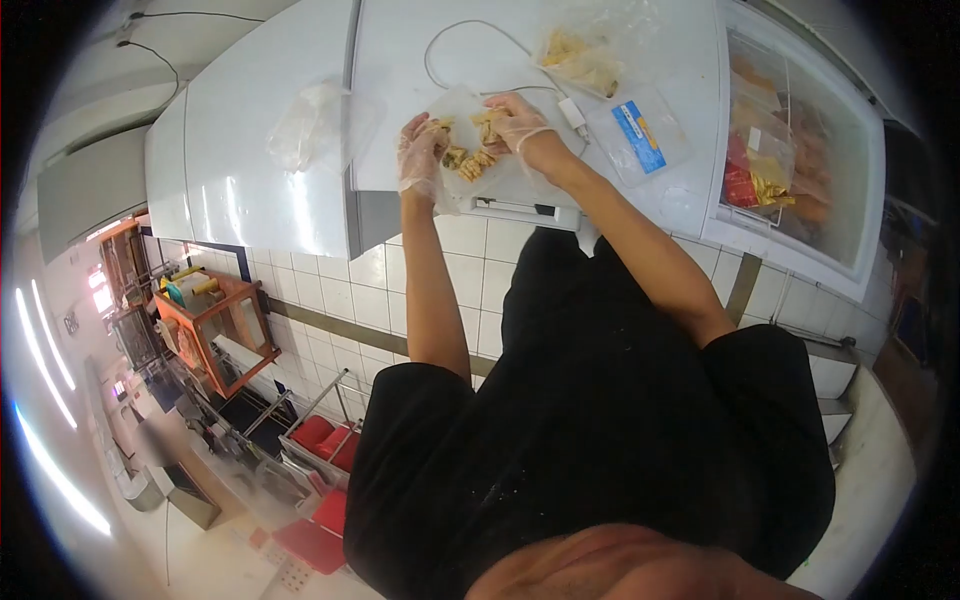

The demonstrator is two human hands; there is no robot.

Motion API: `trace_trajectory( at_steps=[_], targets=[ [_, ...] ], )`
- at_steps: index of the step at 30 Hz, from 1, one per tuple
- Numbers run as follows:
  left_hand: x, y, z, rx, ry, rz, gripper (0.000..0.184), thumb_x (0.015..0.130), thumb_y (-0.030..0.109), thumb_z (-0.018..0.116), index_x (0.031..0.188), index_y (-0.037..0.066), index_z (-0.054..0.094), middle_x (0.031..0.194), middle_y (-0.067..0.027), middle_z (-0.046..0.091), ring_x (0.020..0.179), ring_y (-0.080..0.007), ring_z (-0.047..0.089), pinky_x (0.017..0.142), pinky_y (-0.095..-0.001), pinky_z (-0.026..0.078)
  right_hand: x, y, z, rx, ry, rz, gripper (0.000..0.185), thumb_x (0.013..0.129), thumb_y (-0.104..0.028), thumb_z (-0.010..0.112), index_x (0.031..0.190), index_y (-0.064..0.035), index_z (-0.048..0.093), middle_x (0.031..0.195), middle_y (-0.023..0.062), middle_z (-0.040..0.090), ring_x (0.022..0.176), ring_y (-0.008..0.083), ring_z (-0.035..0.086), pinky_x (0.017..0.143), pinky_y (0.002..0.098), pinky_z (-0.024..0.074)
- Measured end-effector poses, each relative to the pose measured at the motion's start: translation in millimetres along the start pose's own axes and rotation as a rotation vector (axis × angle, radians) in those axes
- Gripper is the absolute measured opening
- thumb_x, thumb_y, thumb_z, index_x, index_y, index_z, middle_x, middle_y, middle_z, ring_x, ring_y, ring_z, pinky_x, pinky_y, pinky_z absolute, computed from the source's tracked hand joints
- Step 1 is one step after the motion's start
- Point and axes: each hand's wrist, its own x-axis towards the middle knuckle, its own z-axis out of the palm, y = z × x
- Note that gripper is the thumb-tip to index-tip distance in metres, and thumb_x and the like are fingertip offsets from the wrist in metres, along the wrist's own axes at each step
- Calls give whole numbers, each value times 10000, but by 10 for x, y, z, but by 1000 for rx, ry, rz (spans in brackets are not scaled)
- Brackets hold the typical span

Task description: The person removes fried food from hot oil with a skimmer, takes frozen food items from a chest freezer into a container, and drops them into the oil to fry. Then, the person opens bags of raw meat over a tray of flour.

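Note:
Both my hands wear clear plastic gloves. My left hand (420, 158) curls around light-brown food pieces at the left side of a clear plastic sheet or bag. My right hand (522, 128) is closed on similar pieces at the upper right. Between them, more food chunks (468, 163) lie on the clear plastic (490, 183); their exact kind is too small to tell. Beneath the plastic, the front of a white device, perhaps a scale (525, 211), shows at the counter's edge.
Beyond my right hand are a bag of yellowish food (580, 62), a white plug on a cable (571, 115) and a blue-labelled clear container (640, 137). A crumpled plastic bag (300, 128) lies left. At right stands a glass-topped freezer (835, 215) holding packages.

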Motion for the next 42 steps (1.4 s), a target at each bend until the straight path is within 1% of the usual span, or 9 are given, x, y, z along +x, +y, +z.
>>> trace_trajectory(
  at_steps=[5, 16, 22, 25, 27, 30, 33, 36, 42],
  targets=[
    [-1, -71, 2, 463, -116, 89, 618, 1012, 231, 619, 1544, 0, 407, 1545, -172, 479, 1402, -261, 475, 1158, -358, 399, 442, 742, -23, -659, -37, -374, 455, 949, -199, 665, 1348, -29, 530, 1210, 179, 646, 1175, 285, 631, 948, 383, 539],
    [-682, 353, 1147, 533, -21, 485, 403, 979, 127, 669, 1333, -41, 575, 1303, -193, 633, 1240, -311, 595, 1062, -438, 482, -1337, -151, -2162, -462, 708, -542, 191, 1016, -181, 632, 1141, -38, 660, 1026, 51, 678, 948, 134, 639, 861, 298, 533],
    [-1060, -293, 2623, 631, -315, 654, 317, 958, 103, 694, 1253, 6, 637, 1170, -142, 703, 1071, -270, 663, 945, -407, 528, -1587, 567, -4855, 834, 951, -21, 252, 1012, -129, 592, 1243, -28, 608, 1130, 90, 660, 995, 208, 663, 848, 332, 563],
    [-1354, -694, 3552, 745, -457, 624, 359, 931, 117, 713, 1273, 46, 630, 1176, -143, 700, 1100, -301, 659, 933, -410, 526, -1392, 366, -5240, 1061, 897, -238, 248, 999, -164, 623, 1221, -53, 619, 1154, 88, 661, 978, 224, 664, 798, 361, 561],
    [-1457, -975, 4151, 841, -549, 615, 472, 910, 123, 725, 1351, 57, 571, 1225, -162, 673, 1163, -345, 630, 962, -443, 514, -1102, 255, -5422, 856, 880, -431, 247, 990, -187, 643, 1206, -69, 625, 1170, 87, 662, 966, 235, 665, 764, 380, 559],
    [-1412, -1418, 5048, 1013, -644, 648, 626, 875, 143, 749, 1439, 60, 489, 1328, -190, 615, 1230, -389, 592, 1009, -474, 494, -548, 770, -5745, -1233, 990, -399, 262, 961, -127, 599, 1206, -53, 651, 1038, 127, 711, 982, 249, 677, 891, 379, 542],
    [-1096, -1736, 5808, 1063, -584, 628, 733, 830, 180, 787, 1471, 48, 455, 1417, -208, 549, 1232, -415, 589, 1041, -480, 487, -762, -354, -5418, -308, 430, -83, 461, 899, -100, 579, 1357, -47, 603, 1211, 140, 703, 1136, 264, 654, 985, 341, 486],
    [-658, -1995, 6147, 1178, -429, 608, 678, 850, 199, 743, 1453, 54, 468, 1352, -226, 573, 1206, -420, 589, 998, -490, 504, -704, -240, -5652, -109, 339, -446, 443, 912, -124, 572, 1352, -102, 608, 1244, 118, 690, 1143, 278, 649, 983, 354, 499],
    [-141, -2114, 6283, 1303, -314, 839, 373, 850, 219, 692, 1188, 63, 683, 1129, -172, 701, 1058, -383, 661, 960, -470, 518, -1216, 121, -6377, -999, 730, -17, 646, 891, -230, 721, 1450, -26, 471, 1185, 212, 669, 1079, 362, 660, 922, 444, 527]
  ],
)
